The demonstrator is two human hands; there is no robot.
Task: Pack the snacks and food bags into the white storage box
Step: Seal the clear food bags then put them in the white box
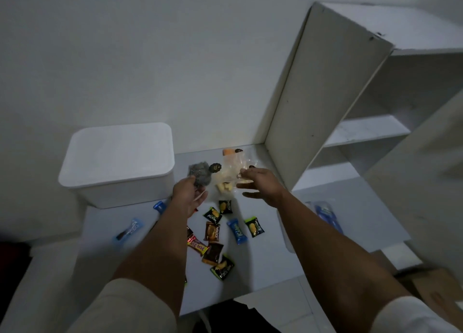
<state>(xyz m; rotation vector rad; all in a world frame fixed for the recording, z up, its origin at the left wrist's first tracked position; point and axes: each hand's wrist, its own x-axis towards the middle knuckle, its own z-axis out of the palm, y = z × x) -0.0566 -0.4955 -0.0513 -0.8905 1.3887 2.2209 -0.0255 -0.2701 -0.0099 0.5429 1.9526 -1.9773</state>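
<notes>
The white storage box (117, 162) stands at the back left of the white table, its lid on. My left hand (189, 195) holds a clear bag of dark round cookies (200, 173) just right of the box. My right hand (260, 185) grips the edge of a clear food bag with pale yellow pieces (230, 175); behind it lies another clear bag with an orange piece (229, 152). Several small snack packets (213, 232) in black, brown and blue lie scattered on the table between my forearms. Two blue packets (130, 228) lie left of my left arm.
A white shelf unit (350, 94) rises at the right, its side panel beside the food bags. A clear bag with blue contents (325, 215) lies right of my right arm. A cardboard box (436, 290) sits low at the right. The table's front edge (225, 305) is near me.
</notes>
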